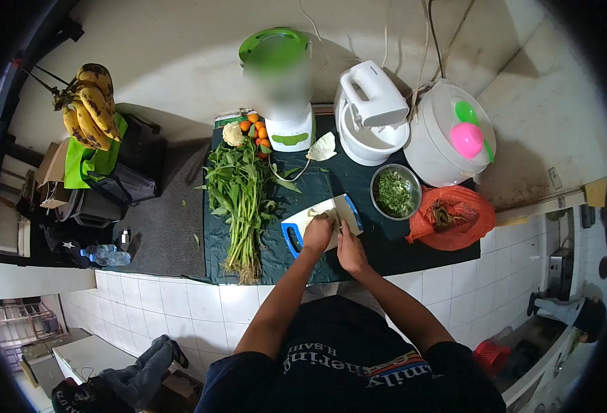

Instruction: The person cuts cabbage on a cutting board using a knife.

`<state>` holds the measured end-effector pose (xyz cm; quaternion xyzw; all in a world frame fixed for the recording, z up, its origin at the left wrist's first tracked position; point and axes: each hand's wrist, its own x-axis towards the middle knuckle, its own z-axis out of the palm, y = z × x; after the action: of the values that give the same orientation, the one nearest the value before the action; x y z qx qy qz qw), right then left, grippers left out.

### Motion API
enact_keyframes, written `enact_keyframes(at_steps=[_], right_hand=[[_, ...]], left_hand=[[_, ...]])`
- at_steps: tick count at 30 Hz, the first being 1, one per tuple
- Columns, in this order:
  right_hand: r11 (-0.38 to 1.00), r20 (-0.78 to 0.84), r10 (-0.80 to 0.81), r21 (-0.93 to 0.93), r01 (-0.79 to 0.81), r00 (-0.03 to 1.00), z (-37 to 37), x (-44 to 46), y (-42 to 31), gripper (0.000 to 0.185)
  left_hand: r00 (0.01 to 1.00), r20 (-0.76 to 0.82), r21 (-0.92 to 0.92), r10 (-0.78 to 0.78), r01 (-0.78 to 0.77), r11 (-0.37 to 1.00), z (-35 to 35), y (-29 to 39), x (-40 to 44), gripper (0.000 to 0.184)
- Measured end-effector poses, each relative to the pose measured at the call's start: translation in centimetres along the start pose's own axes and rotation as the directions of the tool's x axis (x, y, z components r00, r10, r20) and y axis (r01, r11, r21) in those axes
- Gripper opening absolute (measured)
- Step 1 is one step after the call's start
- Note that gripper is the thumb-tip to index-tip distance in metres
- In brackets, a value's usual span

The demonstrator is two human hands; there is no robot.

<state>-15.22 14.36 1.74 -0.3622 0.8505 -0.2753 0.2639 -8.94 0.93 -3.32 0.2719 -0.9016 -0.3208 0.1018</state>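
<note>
A white cutting board with blue ends (291, 235) lies at an angle on the dark green cloth. Over its middle, my left hand (318, 233) is closed on a small pale piece of food, too small to name. Just to the right, my right hand (350, 249) is wrapped round the handle of a knife (338, 219), whose blade is partly hidden between the hands. To the right of the board stands a metal bowl of chopped greens (394, 193). Left of the board lies a large bunch of leafy greens (238, 199) with roots toward the front edge.
Behind are a blender (291, 127), a white stand mixer (375, 113), orange fruits (245, 126) and cauliflower (233, 134). A red plastic bag (463, 227) and large white container (431, 131) stand right. Bananas (93, 110) hang at the left.
</note>
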Motion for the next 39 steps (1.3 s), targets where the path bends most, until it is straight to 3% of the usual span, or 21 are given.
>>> enact_keyframes(at_steps=[5,11,15,18,24,26,30,33,35,39], right_hand=[[0.977,-0.153,-0.2,0.042,0.208,0.968,0.8,-3.2,1.2,0.051],[0.991,-0.095,-0.118,0.054,0.124,0.988,1.7,-3.9,1.1,0.051],[0.991,-0.117,-0.118,0.047,0.124,0.986,2.0,-1.2,1.7,0.052],[1.0,-0.031,-0.002,0.028,0.003,1.0,0.6,0.5,0.5,0.053],[0.994,-0.016,-0.09,0.065,0.091,0.996,0.0,-1.4,0.7,0.05],[0.971,-0.111,-0.214,0.085,0.223,0.971,0.7,-2.5,1.3,0.049],[0.97,-0.111,-0.239,0.025,0.243,0.965,1.1,-3.4,1.1,0.05],[0.988,-0.067,-0.151,0.036,0.153,0.986,1.7,-2.4,0.7,0.052],[0.997,0.048,0.069,-0.024,-0.068,0.996,1.5,-0.5,-0.2,0.051],[0.999,-0.051,0.007,0.036,-0.005,0.999,0.6,0.6,-0.6,0.049]], left_hand=[[0.999,0.0,-0.024,-0.035,0.035,0.999,-0.8,0.7,-0.1,0.014],[1.0,-0.014,0.006,0.02,-0.02,1.0,-0.4,0.4,0.1,0.014],[0.997,-0.032,-0.1,-0.067,0.063,0.993,0.0,0.0,0.2,0.014],[0.994,-0.034,-0.133,-0.107,0.102,0.986,-0.1,0.3,0.2,0.013],[0.987,-0.05,-0.184,-0.152,0.141,0.973,0.4,0.0,0.4,0.014],[0.982,-0.065,-0.198,-0.179,0.163,0.966,1.0,-0.3,0.2,0.014],[0.975,-0.027,-0.094,-0.22,0.217,0.972,1.7,-0.8,0.4,0.013],[0.973,-0.013,-0.122,-0.23,0.227,0.966,0.8,-0.2,0.5,0.013],[0.971,-0.008,-0.148,-0.237,0.233,0.961,-0.2,0.6,0.5,0.014],[0.966,-0.021,-0.188,-0.256,0.248,0.95,-0.5,0.8,0.0,0.017]])
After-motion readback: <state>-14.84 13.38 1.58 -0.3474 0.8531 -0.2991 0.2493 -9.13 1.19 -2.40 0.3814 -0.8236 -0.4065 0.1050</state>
